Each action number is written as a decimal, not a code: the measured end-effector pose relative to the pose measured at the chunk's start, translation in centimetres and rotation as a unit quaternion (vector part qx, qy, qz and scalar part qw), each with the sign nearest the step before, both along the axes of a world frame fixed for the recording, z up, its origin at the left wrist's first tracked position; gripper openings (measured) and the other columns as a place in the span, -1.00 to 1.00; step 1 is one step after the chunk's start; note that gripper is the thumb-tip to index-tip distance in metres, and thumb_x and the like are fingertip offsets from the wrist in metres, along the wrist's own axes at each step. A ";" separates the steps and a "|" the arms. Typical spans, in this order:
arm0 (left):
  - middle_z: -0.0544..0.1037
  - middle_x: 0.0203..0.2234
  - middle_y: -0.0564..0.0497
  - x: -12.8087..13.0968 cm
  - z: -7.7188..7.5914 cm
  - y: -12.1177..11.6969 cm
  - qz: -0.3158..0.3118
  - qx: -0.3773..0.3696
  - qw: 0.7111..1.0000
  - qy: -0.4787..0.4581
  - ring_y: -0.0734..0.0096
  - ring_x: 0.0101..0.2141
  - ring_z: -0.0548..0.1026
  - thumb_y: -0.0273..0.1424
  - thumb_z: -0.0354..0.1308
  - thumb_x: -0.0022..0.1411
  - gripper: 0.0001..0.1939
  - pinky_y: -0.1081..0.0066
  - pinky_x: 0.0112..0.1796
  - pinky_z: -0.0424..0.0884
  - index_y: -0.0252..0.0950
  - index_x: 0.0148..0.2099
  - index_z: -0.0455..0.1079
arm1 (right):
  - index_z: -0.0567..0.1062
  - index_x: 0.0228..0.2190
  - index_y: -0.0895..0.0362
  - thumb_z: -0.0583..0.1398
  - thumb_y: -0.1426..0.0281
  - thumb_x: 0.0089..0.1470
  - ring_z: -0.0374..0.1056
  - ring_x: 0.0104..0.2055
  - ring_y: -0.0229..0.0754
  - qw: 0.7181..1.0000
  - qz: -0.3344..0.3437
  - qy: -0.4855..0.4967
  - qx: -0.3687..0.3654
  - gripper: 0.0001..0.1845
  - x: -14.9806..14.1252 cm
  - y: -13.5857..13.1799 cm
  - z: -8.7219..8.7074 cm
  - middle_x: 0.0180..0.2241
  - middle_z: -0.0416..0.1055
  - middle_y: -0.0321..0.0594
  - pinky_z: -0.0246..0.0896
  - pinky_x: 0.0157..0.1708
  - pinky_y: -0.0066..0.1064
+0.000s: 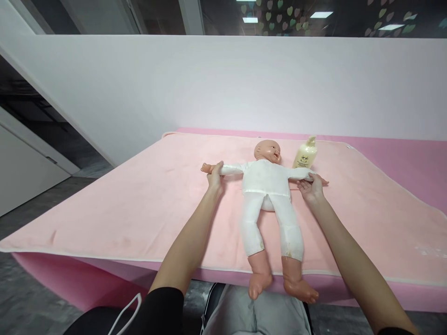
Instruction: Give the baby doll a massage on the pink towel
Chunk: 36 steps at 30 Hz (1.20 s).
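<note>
Trousers (258, 314): grey cloth, soft folds. Sleeve (164, 309): black, with a thin white cord (130, 314) looped beside it.
Doll (266, 179): one, on its back; smooth, rounded, plastic-looking head, hands and feet; torso and limbs in white cloth, marked near the ankles. Feet extend past the blanket's near edge; head turned toward the bottle; arms outstretched between the two hands.
Left hand (215, 179): fingers closed around the doll's forearm just above the wrist, the doll's hand protruding beyond.
Right hand (313, 190): palm up at the doll's other wrist, touching it; fingers loosely extended below the arm; whether they grip cannot be told.
Blanket (122, 209): pale pink, soft-napped, light-edged.
Bottle (306, 154): pale yellow, rounded, pump-topped, upright behind that arm.
Wall (244, 83): white, flat, smooth.
Glass (342, 21): dark, reflective, heart shapes showing.
</note>
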<state>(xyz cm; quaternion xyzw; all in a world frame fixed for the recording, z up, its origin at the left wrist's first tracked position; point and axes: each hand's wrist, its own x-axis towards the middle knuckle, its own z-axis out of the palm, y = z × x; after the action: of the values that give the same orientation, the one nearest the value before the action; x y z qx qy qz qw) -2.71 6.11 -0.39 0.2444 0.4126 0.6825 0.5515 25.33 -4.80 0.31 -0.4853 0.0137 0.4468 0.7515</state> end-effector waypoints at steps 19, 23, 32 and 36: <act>0.34 -0.55 0.11 -0.4 0.8 -0.1 -0.005 -0.003 0.998 -0.067 0.67 -0.57 0.27 -0.44 0.34 -0.25 -0.72 0.61 -0.68 0.01 -0.34 -0.50 0.28 | 0.33 -0.40 0.19 0.09 0.39 -0.01 0.31 -0.41 -0.33 1.000 -0.003 0.006 0.001 -0.89 0.0 -0.1 0.0 -0.45 0.34 -0.25 0.32 -0.53 -0.56; 0.32 -0.57 0.11 -0.3 0.6 0.0 0.003 -0.013 0.998 -0.053 0.67 -0.58 0.27 -0.41 0.35 -0.27 -0.69 0.62 -0.69 0.02 -0.35 -0.52 0.25 | 0.33 -0.39 0.18 0.08 0.39 -0.01 0.31 -0.39 -0.33 1.000 -0.004 0.008 -0.002 -0.88 0.1 0.0 0.0 -0.43 0.34 -0.25 0.33 -0.50 -0.56; 0.31 -0.58 0.12 -0.2 0.8 -0.3 0.005 -0.011 1.000 -0.024 0.67 -0.58 0.24 -0.37 0.35 -0.25 -0.68 0.58 -0.64 0.03 -0.36 -0.50 0.27 | 0.33 -0.40 0.16 0.10 0.38 -0.04 0.31 -0.40 -0.34 1.000 0.001 -0.005 0.011 -0.89 0.2 -0.1 -0.4 -0.44 0.33 -0.28 0.33 -0.50 -0.57; 0.29 -0.57 0.14 -0.3 0.4 -0.1 -0.024 0.027 0.998 -0.042 0.68 -0.57 0.23 -0.37 0.36 -0.26 -0.68 0.57 -0.57 0.11 -0.34 -0.50 0.26 | 0.33 -0.40 0.15 0.10 0.39 -0.04 0.31 -0.40 -0.34 1.000 0.002 -0.011 0.016 -0.89 0.2 -0.1 -0.4 -0.44 0.34 -0.28 0.33 -0.50 -0.57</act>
<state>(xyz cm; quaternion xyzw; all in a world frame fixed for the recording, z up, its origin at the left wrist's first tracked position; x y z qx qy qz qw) -3.06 5.98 0.04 0.2405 0.3645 0.6896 0.5777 25.51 -4.91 -0.09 -0.4785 -0.0028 0.4428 0.7582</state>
